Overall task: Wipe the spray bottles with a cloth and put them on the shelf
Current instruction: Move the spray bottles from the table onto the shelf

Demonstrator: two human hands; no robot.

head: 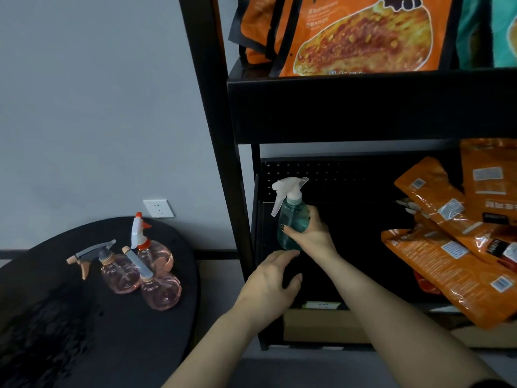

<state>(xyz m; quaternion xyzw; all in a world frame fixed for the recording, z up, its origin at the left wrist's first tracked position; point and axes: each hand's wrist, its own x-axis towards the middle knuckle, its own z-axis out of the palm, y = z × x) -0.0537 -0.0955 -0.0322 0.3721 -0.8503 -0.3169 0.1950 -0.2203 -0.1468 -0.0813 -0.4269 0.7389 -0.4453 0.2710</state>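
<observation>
Your right hand (310, 236) grips the teal spray bottle (292, 219), upright, nozzle pointing left, inside the shelf (363, 107). Left hand (272, 278) open just below.

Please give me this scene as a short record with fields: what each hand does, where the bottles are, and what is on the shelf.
right hand: grips the teal bottle, upright, at the lower shelf
left hand: open, just below the teal bottle, holds nothing
pink bottles: three, standing on the black table
orange packets: lying on the right of the lower shelf
cloth: not visible
</observation>
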